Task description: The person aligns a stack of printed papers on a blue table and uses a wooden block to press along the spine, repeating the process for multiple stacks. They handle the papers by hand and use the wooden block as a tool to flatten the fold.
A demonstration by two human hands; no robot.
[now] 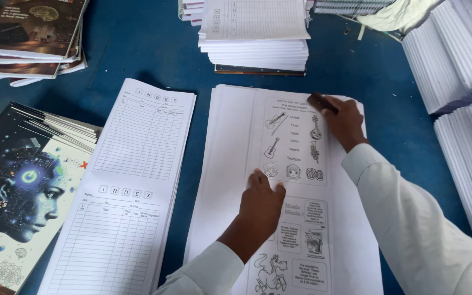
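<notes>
Printed sheet stack [236,164], white with black drawings, left hand [260,205] fingers pressed flat together, right hand [345,123] pinching dark block [322,102].

Bright even daylight, soft shadows, white stacks glaring — moving hand slightly blurred

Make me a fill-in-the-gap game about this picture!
1. The table is coloured ____.
2. The left hand presses flat on a printed ____.
3. The right hand holds a small dark ____.
4. Both sleeves are coloured ____.

Missing words: blue; sheet; block; white
</notes>
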